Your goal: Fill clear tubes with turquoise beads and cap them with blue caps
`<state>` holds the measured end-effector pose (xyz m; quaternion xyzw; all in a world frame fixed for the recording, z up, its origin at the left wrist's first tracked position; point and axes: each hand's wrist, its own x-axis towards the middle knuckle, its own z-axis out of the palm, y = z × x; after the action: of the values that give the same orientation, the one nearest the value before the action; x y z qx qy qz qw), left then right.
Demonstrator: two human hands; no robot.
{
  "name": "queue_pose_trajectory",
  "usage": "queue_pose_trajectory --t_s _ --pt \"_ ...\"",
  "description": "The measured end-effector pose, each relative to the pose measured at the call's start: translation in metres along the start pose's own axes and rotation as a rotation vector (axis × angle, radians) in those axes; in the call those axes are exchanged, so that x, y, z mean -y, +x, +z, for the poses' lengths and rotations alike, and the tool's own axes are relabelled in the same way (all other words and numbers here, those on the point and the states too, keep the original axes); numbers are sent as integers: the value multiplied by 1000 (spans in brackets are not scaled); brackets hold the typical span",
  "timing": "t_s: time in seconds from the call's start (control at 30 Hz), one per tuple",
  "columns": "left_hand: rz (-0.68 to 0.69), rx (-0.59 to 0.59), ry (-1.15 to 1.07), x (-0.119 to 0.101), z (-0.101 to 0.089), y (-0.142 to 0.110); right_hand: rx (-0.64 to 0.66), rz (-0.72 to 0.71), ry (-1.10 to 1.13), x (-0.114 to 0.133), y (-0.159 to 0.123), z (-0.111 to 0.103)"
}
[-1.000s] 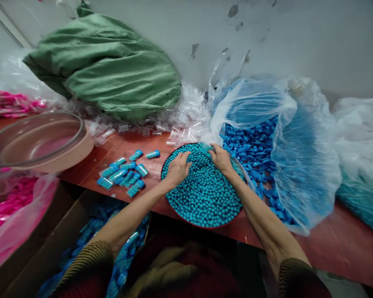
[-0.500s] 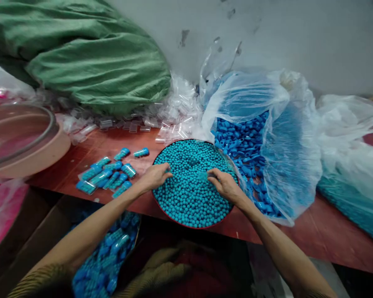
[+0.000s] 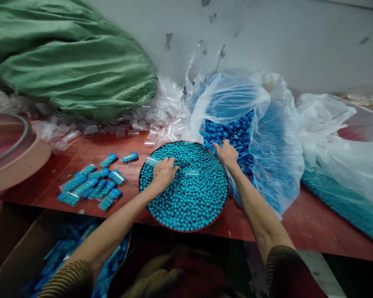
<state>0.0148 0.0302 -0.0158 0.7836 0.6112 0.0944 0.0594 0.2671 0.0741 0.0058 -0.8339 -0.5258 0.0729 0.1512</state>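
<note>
A round red-rimmed basin (image 3: 228, 194) full of small turquoise beads (image 3: 186, 203) stands at the table's front. My left hand (image 3: 164, 174) is over its left half, fingers curled together at the beads; what they hold is hidden. One clear tube (image 3: 153, 160) shows beside its knuckles, and another clear tube (image 3: 192, 173) lies on the beads. Past the basin's right rim, my right hand (image 3: 227, 153) pinches a blue cap (image 3: 214, 151) at the edge of a heap of blue caps (image 3: 226, 131). To the left lie several bead-filled, blue-capped tubes (image 3: 83, 186).
A plastic bag (image 3: 276, 157) surrounds the cap heap. Loose clear tubes (image 3: 168, 111) pile up along the wall under a green sack (image 3: 81, 70). A pink tub (image 3: 21, 165) is at left, a bag of turquoise beads (image 3: 345, 207) at right. Below the table sits a box of filled tubes (image 3: 59, 256).
My right hand has moved from above the beads out to the blue caps. My left hand has shifted inward over the basin. The view has turned slightly right.
</note>
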Motion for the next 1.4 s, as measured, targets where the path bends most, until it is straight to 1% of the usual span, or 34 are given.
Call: queue_pose_trajectory --t_s 0.07,0.13,0.17,0.23,0.33,0.37,0.43,0.53,0.63,0.7,0.77,0.9,0.97,1.0,1.1,1.2,1.3,1.4 --pt "-35 23 -25 -7 6 7 55 41 -4 2 19 7" --pt "-27 28 -44 -11 13 12 95 31 17 0 27 15" --pt "-12 27 -54 -12 15 13 98 17 30 -3 28 17" --pt "14 26 -71 -13 19 14 44 -40 70 -13 23 18" --pt "27 46 -110 -16 22 13 -93 -226 189 -27 2 13" --pt "24 52 -126 -17 23 14 -104 -298 227 -29 -8 11" --pt "14 49 -161 -20 23 15 -59 -401 246 -29 -31 10" --pt "43 17 -239 -19 22 18 38 -500 127 -25 -67 14" --pt "91 -11 -355 -13 16 18 128 -585 39 -22 -88 21" --pt "95 -2 -430 -8 10 16 143 -597 95 -18 -90 23" --pt "95 5 -491 -3 6 13 128 -609 241 -8 -86 22" --pt "136 3 -621 2 3 8 86 -650 601 30 -81 24" --pt "168 32 -713 4 3 5 100 -665 684 46 -84 29" --pt "175 55 -766 6 3 3 120 -686 686 50 -87 31" --pt "154 129 -934 9 2 -3 193 -766 592 47 -93 32" --pt "93 219 -1099 11 1 -11 261 -784 513 34 -95 23" --pt "24 336 -1280 9 1 -16 240 -712 560 30 -100 12" --pt "-6 383 -1399 6 3 -20 193 -634 632 35 -110 10"
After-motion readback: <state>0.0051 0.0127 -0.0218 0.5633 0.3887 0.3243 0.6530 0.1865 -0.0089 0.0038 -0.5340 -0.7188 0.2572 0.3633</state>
